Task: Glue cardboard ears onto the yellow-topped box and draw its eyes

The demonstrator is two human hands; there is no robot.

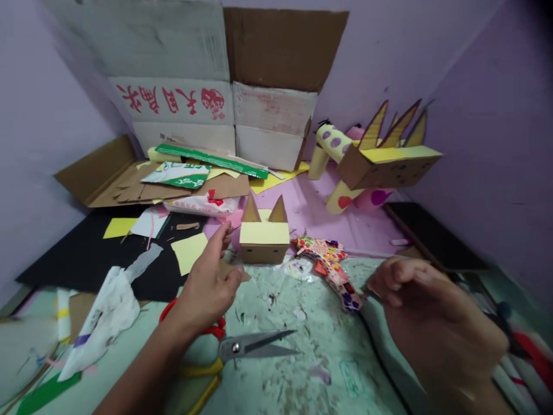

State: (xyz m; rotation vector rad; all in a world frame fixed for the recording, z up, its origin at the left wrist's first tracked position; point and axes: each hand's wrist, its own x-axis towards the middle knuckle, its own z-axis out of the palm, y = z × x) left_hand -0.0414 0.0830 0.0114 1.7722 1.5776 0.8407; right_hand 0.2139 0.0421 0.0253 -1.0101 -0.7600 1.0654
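Note:
A small cardboard box (264, 252) with a pale yellow top and two pointed ears stands in the middle of the table. Close to its left side is my left hand (211, 282), fingers apart and nothing in them. Open scissors (254, 346) with red and yellow handles lie partly under my left forearm. Right of the box rests a glue gun (326, 262) covered in flowered material, its dark cord running toward the front. My right hand (436, 323) hovers right of the glue gun with curled fingers; whatever they may pinch is hidden.
A spotted cardboard animal (380, 167) with yellow spikes stands at the back right. A large carton (185, 104) leans against the wall. Cardboard and paper scraps (190, 251) lie at the left on a black sheet (56, 248). A dark panel (432, 236) lies right.

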